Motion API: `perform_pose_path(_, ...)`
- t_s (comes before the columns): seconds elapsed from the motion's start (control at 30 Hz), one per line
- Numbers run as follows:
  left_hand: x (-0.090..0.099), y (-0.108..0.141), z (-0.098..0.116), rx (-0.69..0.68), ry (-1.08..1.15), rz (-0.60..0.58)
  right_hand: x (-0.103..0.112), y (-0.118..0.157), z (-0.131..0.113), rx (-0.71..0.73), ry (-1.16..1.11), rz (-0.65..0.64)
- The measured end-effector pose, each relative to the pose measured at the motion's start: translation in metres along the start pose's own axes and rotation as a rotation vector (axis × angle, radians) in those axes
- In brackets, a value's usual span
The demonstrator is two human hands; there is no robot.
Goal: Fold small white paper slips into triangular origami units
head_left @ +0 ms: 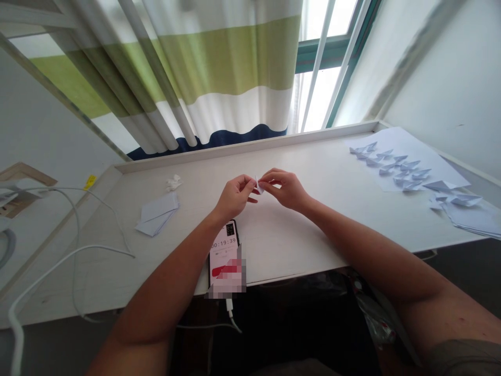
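Between my hands, above the middle of the white desk, is a small piece of folded white paper. My left hand pinches it from the left, thumb and fingers closed. From the right, the fingertips of my right hand are closed on the same paper. Its exact folds are too small to make out. Several folded white paper boats stand in rows at the right on a large white sheet. A stack of white paper pieces lies to the left.
A phone with a timer on screen lies near the front edge, a charging cable plugged in. Crumpled paper sits behind the left stack. White cables loop across the left end. More paper sheets lie at the right edge.
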State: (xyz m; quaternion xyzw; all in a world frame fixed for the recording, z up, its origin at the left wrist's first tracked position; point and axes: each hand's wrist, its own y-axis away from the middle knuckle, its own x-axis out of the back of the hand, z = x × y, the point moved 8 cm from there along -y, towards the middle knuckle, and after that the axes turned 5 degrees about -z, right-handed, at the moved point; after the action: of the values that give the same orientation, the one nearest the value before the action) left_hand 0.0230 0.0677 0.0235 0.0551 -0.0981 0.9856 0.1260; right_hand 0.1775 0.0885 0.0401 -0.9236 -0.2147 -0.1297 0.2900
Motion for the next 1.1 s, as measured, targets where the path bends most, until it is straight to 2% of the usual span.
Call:
perform_pose_path(0.13,0.002,0.001,-0.002,0.028,0.015,0.013,-0.004,0.000,-0.001,-0.025,-0.031,-0.070)
perform_pose_path(0.37,0.006,0.000,-0.001,0.032,0.066,0.048,-0.003,-0.001,0.007,-0.130,-0.214,-0.092)
perform_pose_path(0.57,0.003,0.001,-0.001,0.068,0.105,0.018,-0.007,-0.001,0.016,-0.209,-0.302,-0.141)
perform_pose_path(0.9,0.002,0.000,0.000,0.051,0.120,0.000,-0.008,-0.001,0.019,-0.266,-0.459,-0.141)
perform_pose_path(0.97,0.003,0.000,-0.001,0.064,0.127,0.011,-0.006,-0.002,0.021,-0.263,-0.470,-0.123)
perform_pose_path(1.1,0.007,-0.002,-0.005,0.105,0.144,0.070,0.002,-0.003,0.025,-0.260,-0.388,0.006)
